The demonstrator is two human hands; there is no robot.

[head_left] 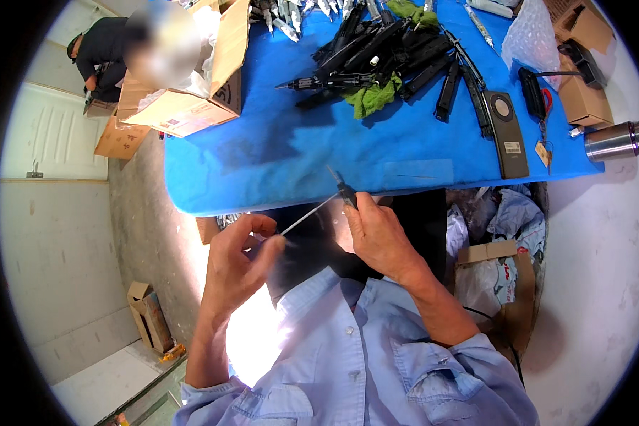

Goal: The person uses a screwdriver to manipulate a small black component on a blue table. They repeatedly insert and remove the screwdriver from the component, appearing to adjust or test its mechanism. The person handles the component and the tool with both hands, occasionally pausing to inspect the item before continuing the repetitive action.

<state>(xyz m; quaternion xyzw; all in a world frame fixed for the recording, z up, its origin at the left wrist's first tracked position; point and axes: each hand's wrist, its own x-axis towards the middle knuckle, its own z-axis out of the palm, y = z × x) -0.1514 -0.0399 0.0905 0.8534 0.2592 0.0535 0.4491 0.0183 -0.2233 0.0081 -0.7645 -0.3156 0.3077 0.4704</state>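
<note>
My left hand (240, 259) is closed, thumb and fingers pinching the lower end of a thin pale rod (309, 214). The rod slants up to the right and meets a small dark pen-shaped piece with a narrow tip (346, 193). My right hand (380, 233) is closed around that dark piece, its tip pointing up and left. Whether the rod enters the piece or only touches it, I cannot tell. Both hands are in front of my body, just off the near edge of the blue-covered table (263, 167).
Many black pen-shaped parts (376, 53) are heaped at the back, with green cloths (375, 98) among them. An open cardboard box (192, 113) stands left; a brown device (508, 135) and steel flask (614, 140) lie right. Another person (103, 53) sits far left.
</note>
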